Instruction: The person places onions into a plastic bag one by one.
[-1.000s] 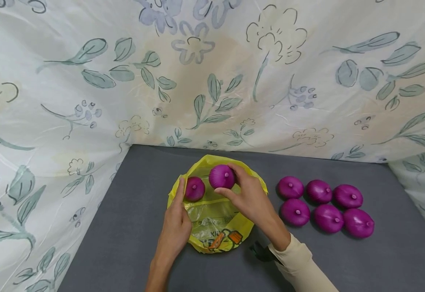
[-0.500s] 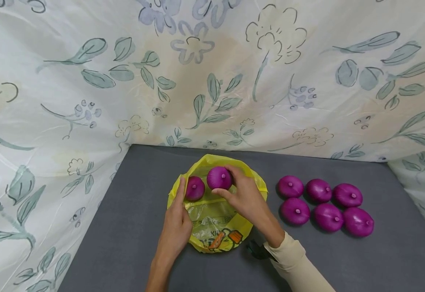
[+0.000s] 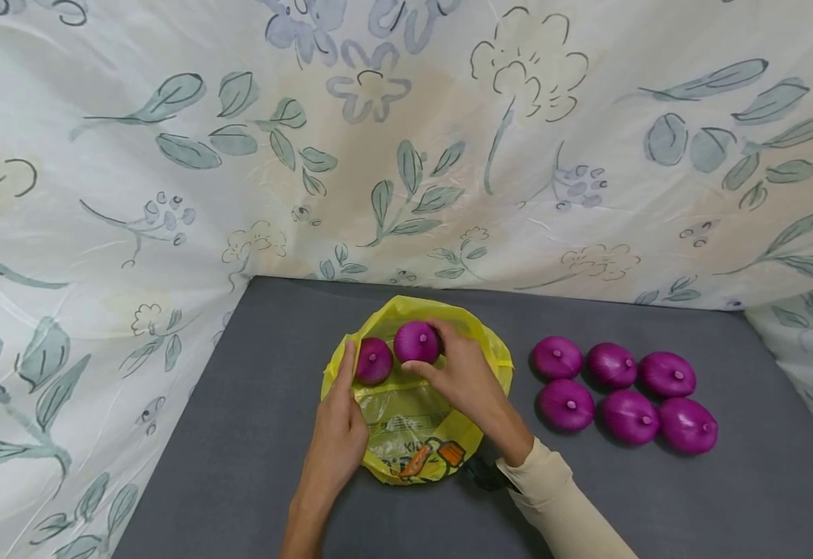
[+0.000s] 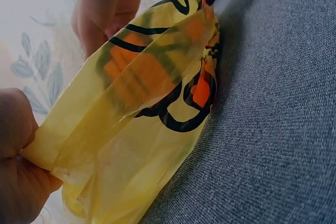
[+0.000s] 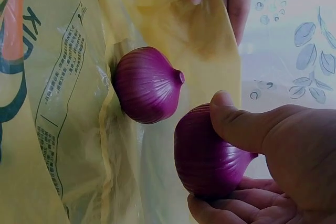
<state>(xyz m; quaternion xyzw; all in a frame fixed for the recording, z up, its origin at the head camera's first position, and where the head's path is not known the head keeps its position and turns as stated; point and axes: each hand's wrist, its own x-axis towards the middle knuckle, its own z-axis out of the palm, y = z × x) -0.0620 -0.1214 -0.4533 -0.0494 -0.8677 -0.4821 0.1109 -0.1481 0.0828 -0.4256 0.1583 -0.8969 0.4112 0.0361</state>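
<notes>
A yellow plastic bag (image 3: 406, 407) with printed lettering and an orange cartoon lies with its mouth spread wide on the dark table. My left hand (image 3: 338, 431) pinches the bag's left edge between thumb and fingers, as the left wrist view shows at the bag's rim (image 4: 44, 153). My right hand (image 3: 467, 379) grips a purple onion (image 3: 416, 342) over the bag's opening, thumb on one side and fingers beneath. Inside the bag, close beside it, sits another purple onion (image 3: 374, 361). In the right wrist view the held onion (image 5: 207, 153) is near the one in the bag (image 5: 147, 85).
To the right of the bag, several purple onions (image 3: 628, 417) lie in two rows on the grey cloth-covered table (image 3: 238, 466). A floral curtain (image 3: 448, 155) hangs behind the table and along its sides. A dark object (image 3: 484, 473) shows under the right wrist.
My right hand has moved the held onion slightly left and a little lower, closer to the onion in the bag. The left hand stays at the bag's edge.
</notes>
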